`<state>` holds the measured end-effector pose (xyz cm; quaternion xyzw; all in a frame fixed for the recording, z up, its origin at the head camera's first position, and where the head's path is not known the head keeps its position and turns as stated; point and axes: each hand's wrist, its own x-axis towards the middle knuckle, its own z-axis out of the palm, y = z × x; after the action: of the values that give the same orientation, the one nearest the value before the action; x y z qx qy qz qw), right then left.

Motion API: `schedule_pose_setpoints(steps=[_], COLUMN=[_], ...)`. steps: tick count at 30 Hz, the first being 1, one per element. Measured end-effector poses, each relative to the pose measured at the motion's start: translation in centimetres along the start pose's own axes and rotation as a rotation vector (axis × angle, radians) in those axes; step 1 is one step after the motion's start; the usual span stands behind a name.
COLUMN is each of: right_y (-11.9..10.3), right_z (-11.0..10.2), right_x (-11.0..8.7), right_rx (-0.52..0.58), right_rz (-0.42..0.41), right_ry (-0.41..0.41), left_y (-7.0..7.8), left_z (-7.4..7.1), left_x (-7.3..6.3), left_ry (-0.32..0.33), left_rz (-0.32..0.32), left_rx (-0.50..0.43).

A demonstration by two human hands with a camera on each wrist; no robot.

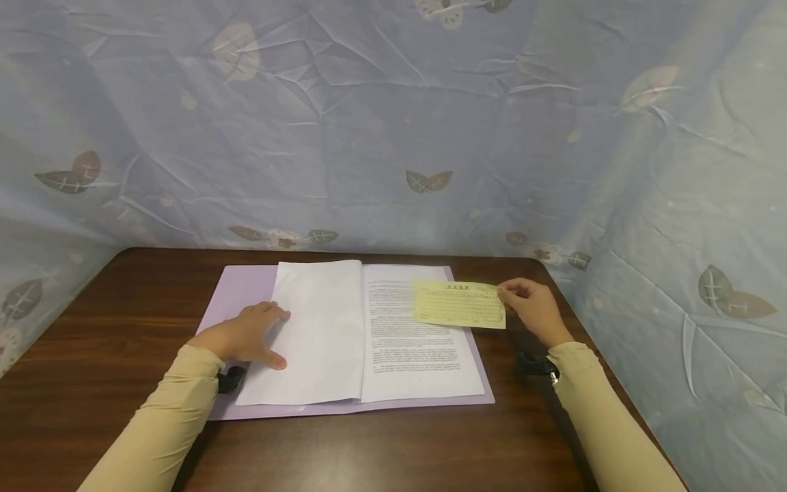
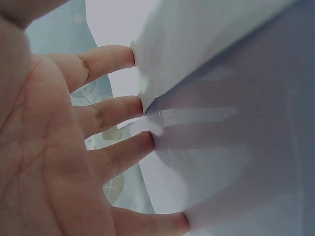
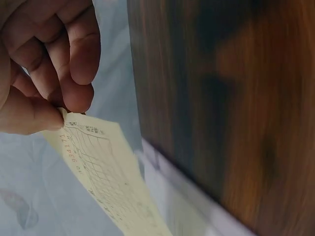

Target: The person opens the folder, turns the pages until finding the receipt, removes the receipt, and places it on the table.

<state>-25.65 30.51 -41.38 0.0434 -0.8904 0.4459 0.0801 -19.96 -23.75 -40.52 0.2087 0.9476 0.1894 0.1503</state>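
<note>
A pale purple folder lies spread on the table with white sheets in it. On its left half is a blank white page; on the right, a printed page shows lines of text. My left hand rests with spread fingers at the blank page's left edge, and in the left wrist view its fingertips touch the paper and the folder. My right hand pinches the right end of a yellow printed form slip between thumb and fingers. The slip covers part of the printed page's upper right.
The dark wooden table carries the folder near its back edge. A light blue curtain with leaf prints hangs behind the table and along both sides. Dark bands sit at both wrists.
</note>
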Motion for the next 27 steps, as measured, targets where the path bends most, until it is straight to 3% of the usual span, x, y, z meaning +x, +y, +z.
schedule_pose_setpoints(steps=[9, 15, 27], right_y=[2.9, 4.8, 6.6], right_z=[-3.9, -5.9, -7.8], right_x=[-0.4, -0.7, -1.2], right_rx=[-0.044, -0.132, -0.245], right_rz=[0.041, 0.07, 0.107], right_ry=[-0.09, -0.123, -0.166], left_y=[-0.1, -0.3, 0.0], left_z=[0.1, 0.2, 0.0], left_x=[-0.2, -0.1, 0.1], left_ry=[-0.019, -0.015, -0.023], left_rz=[-0.013, -0.01, -0.014], left_rx=[-0.035, -0.019, -0.017])
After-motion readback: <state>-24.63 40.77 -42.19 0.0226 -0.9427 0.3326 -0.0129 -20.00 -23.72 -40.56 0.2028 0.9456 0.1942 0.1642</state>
